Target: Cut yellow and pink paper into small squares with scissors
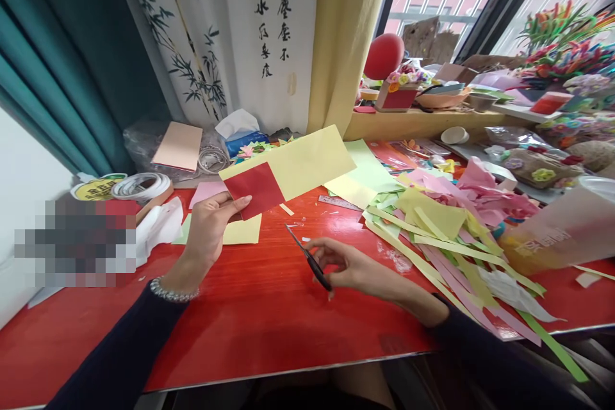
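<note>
Glossy red counter near, white wall L, teal fabric curtain far L, dark-framed glass window far R.

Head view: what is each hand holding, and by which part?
Left hand: red square and yellow sheet together, near their left edge. Right hand: scissors, by the black handles.

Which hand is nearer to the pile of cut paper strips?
Right. The right hand, holding scissors, is just left of the paper strips; the left hand, pinching a red paper square and yellow sheet, is farther left.
</note>
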`<state>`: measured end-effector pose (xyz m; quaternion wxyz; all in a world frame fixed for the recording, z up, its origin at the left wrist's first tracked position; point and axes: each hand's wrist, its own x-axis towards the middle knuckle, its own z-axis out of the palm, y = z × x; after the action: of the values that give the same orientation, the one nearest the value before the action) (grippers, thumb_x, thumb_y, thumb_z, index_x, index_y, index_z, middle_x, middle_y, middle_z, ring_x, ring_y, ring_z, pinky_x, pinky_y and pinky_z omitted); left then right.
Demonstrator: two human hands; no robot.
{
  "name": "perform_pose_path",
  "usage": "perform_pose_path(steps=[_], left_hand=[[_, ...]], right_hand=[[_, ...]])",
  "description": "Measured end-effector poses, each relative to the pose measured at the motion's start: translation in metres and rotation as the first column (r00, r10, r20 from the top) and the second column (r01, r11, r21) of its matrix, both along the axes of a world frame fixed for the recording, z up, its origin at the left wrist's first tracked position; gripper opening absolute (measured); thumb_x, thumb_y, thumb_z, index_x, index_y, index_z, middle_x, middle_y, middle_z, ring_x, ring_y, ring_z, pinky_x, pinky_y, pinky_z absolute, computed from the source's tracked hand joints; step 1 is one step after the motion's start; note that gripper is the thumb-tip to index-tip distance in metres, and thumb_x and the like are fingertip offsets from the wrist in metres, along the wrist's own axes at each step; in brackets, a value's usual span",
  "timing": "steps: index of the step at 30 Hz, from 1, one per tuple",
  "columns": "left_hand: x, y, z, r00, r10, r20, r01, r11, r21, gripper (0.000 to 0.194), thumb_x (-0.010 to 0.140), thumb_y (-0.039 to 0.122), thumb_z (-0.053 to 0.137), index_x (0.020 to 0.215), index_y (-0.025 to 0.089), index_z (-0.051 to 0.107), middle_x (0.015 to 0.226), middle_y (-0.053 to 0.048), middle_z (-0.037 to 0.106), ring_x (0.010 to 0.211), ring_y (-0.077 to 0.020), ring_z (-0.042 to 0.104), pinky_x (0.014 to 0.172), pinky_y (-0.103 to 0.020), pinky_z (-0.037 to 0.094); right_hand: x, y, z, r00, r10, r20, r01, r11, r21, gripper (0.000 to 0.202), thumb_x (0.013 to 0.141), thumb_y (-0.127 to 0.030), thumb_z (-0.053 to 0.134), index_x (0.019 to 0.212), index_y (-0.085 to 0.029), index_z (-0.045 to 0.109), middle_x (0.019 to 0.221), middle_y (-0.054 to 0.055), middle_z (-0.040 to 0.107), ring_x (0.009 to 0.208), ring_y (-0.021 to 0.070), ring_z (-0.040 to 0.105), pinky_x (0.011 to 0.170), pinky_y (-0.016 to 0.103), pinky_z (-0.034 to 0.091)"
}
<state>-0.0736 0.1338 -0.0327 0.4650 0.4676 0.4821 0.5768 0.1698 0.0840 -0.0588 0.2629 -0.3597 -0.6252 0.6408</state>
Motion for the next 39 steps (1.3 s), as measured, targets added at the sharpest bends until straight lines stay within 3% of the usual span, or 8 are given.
perform_pose_path(steps=[4,7,10,16,21,30,39], left_hand=[[0.0,0.0,0.002,1.0,0.023,0.017,-0.024,0.999,0.021,0.024,0.064,0.032,0.072,0.083,0.019,0.068,0.086,-0.003,0.071,0.081,-0.0222,0.066,0.068,-0.032,0.056],[0.001,-0.002,0.002,0.999,0.021,0.043,-0.023,0.999,0.03,0.025,0.064,0.03,0.072,0.085,0.017,0.068,0.087,-0.003,0.071,0.081,-0.0217,0.066,0.069,-0.032,0.056],[0.004,-0.004,0.002,0.998,0.009,0.064,-0.011,0.999,0.031,0.026,0.065,0.029,0.072,0.087,0.017,0.068,0.088,-0.004,0.071,0.08,-0.0211,0.066,0.072,-0.033,0.055],[0.013,-0.009,-0.006,0.999,-0.026,0.022,0.025,0.999,0.033,0.02,0.066,0.028,0.071,0.082,0.016,0.069,0.084,-0.004,0.071,0.08,-0.0193,0.065,0.075,-0.031,0.053],[0.019,-0.012,-0.013,0.999,-0.047,0.003,0.047,0.999,0.028,0.017,0.067,0.028,0.071,0.079,0.017,0.068,0.078,-0.002,0.071,0.076,-0.0195,0.065,0.073,-0.033,0.053],[0.022,-0.014,-0.012,0.994,-0.087,0.063,0.086,0.996,0.015,0.024,0.068,0.028,0.071,0.088,0.015,0.069,0.088,-0.007,0.072,0.082,-0.0213,0.066,0.078,-0.034,0.052],[0.02,-0.013,-0.012,0.992,-0.111,0.064,0.109,0.994,0.028,0.018,0.068,0.022,0.07,0.085,0.016,0.069,0.085,-0.004,0.072,0.079,-0.0183,0.066,0.077,-0.03,0.052]], right_hand=[[-0.022,0.018,-0.008,0.983,-0.08,-0.166,0.085,0.996,0.022,0.042,0.066,-0.028,0.072,0.102,-0.022,0.051,0.079,-0.002,0.048,0.073,0.0111,0.048,0.066,0.024,0.041],[-0.023,0.027,-0.011,0.986,-0.091,-0.142,0.098,0.994,0.04,0.042,0.068,-0.044,0.069,0.098,-0.02,0.053,0.079,-0.001,0.05,0.066,0.0103,0.046,0.057,0.022,0.036],[-0.017,0.03,-0.015,0.994,-0.098,-0.055,0.1,0.994,0.049,0.05,0.072,-0.052,0.063,0.108,-0.019,0.054,0.079,0.002,0.054,0.065,0.0115,0.048,0.05,0.022,0.033],[-0.013,0.028,-0.02,0.991,-0.129,-0.031,0.131,0.99,0.059,0.057,0.072,-0.054,0.062,0.114,-0.016,0.057,0.067,0.0,0.051,0.057,0.0107,0.047,0.045,0.021,0.031],[-0.016,0.026,-0.014,0.987,-0.152,-0.042,0.155,0.986,0.058,0.055,0.071,-0.052,0.063,0.109,-0.013,0.06,0.065,-0.001,0.051,0.058,0.0109,0.048,0.052,0.023,0.036],[-0.019,0.021,-0.008,0.983,-0.183,-0.03,0.185,0.978,0.099,0.05,0.072,-0.051,0.062,0.102,-0.012,0.063,0.064,0.0,0.052,0.051,0.0089,0.042,0.05,0.024,0.034],[-0.018,0.019,-0.004,0.978,-0.207,0.001,0.206,0.974,0.095,0.051,0.07,-0.052,0.063,0.102,-0.012,0.062,0.066,0.001,0.054,0.051,0.009,0.043,0.046,0.023,0.031]])
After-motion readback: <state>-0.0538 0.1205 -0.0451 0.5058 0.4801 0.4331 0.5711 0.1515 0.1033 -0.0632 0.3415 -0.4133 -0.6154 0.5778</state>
